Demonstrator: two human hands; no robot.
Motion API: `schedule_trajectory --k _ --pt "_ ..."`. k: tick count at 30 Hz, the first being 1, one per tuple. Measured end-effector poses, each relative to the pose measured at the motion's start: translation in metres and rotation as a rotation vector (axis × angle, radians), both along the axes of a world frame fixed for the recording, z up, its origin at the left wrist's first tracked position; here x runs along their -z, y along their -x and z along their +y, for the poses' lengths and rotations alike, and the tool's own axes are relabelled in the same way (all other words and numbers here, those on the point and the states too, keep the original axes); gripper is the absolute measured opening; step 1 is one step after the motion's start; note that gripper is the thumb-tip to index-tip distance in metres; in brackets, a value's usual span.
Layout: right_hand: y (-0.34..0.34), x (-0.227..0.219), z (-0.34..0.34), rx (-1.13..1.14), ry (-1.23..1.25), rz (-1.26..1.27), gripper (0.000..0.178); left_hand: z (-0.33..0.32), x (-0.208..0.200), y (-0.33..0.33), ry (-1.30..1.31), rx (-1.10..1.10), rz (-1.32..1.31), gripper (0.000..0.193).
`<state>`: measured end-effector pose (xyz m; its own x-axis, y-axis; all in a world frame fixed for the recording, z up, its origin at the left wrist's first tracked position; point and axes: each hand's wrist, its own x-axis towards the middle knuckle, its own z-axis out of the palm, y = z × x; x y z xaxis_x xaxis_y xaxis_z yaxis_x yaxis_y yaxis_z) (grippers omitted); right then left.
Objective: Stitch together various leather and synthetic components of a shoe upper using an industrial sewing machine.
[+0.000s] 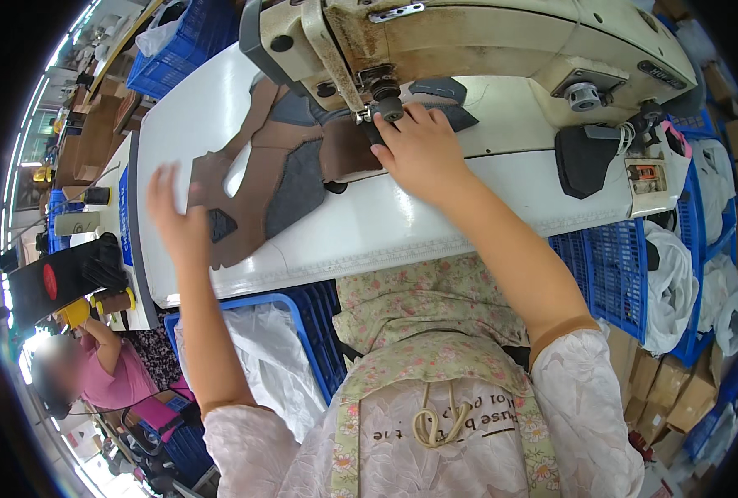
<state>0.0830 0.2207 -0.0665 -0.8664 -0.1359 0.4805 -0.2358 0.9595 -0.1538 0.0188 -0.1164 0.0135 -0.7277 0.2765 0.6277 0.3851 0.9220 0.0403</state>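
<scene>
A brown-and-grey flat workpiece [257, 178], which looks like stitched shoe-upper parts, lies across the white sewing table with its right end under the needle area of a sewing machine [468, 41]. My right hand [423, 153] is at the presser foot [365, 114], thumb and index finger pinching a small dark piece [372, 134] on the brown part. Its other fingers are curled and partly hidden. My left hand [175, 217] hovers at the left edge of the workpiece, fingers apart and slightly blurred, holding nothing.
Dark cut pieces [586, 159] hang by the machine's right end. A blue crate [306, 332] with white plastic stands below the table's front edge. More blue crates [613, 266] are at right. A person in pink [124, 373] sits at lower left.
</scene>
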Motion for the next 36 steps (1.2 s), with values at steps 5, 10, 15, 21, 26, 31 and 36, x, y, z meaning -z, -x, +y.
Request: schedule_trajectory --k 5,10,15,21,26,31,36 --pt "-0.003 -0.007 0.008 -0.01 0.011 -0.059 0.044 0.126 0.022 -0.038 0.107 0.598 -0.515 0.064" --pt "0.009 -0.014 0.036 -0.233 0.002 -0.164 0.054 0.167 0.041 -0.029 0.185 0.441 -0.475 0.061" --pt "0.025 -0.022 0.054 -0.377 0.021 -0.217 0.05 0.165 0.049 -0.019 0.144 0.493 -0.469 0.053" --pt "0.018 -0.034 0.047 -0.404 -0.228 -0.432 0.047 0.166 0.049 -0.02 0.11 0.525 -0.488 0.05" --pt "0.005 -0.019 0.037 -0.38 -0.294 -0.215 0.035 0.163 0.049 -0.021 0.087 0.532 -0.467 0.049" --pt "0.005 0.0 0.038 -0.327 -0.12 0.126 0.021 0.16 0.049 -0.016 0.076 0.556 -0.469 0.05" --pt "0.007 0.007 0.042 -0.321 -0.089 0.118 0.027 0.162 0.053 -0.014 0.088 0.559 -0.435 0.05"
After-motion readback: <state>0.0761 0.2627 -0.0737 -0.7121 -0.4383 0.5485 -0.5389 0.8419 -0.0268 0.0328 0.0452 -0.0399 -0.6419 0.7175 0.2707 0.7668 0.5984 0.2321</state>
